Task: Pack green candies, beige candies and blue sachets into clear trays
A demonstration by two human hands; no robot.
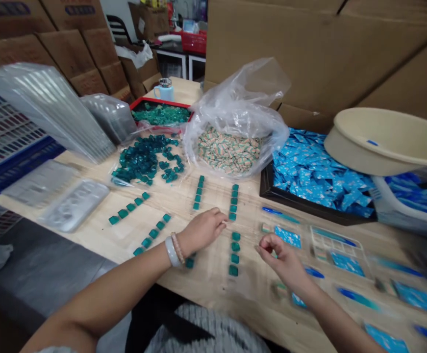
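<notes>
My left hand (205, 229), with a pale bangle and a beaded bracelet at the wrist, is over the table beside a row of dark green square pieces (233, 201). Its fingers are pinched together; what they hold, if anything, is too small to name. My right hand (277, 251) is also closed in a pinch, close to a blue printed packet (288, 237), and its fingertips hide whatever is between them. A second short row of green pieces (235, 246) lies between the hands. More green rows (153, 234) are to the left.
Behind the rows are loose green pieces (143, 154) on clear plastic, a bag of small patterned pieces (231, 149) and a black tray of blue packets (316, 171). A cream basin (386, 139) stands right. Blue pens (358, 298) and packets lie at right; clear plastic trays (75, 205) at left.
</notes>
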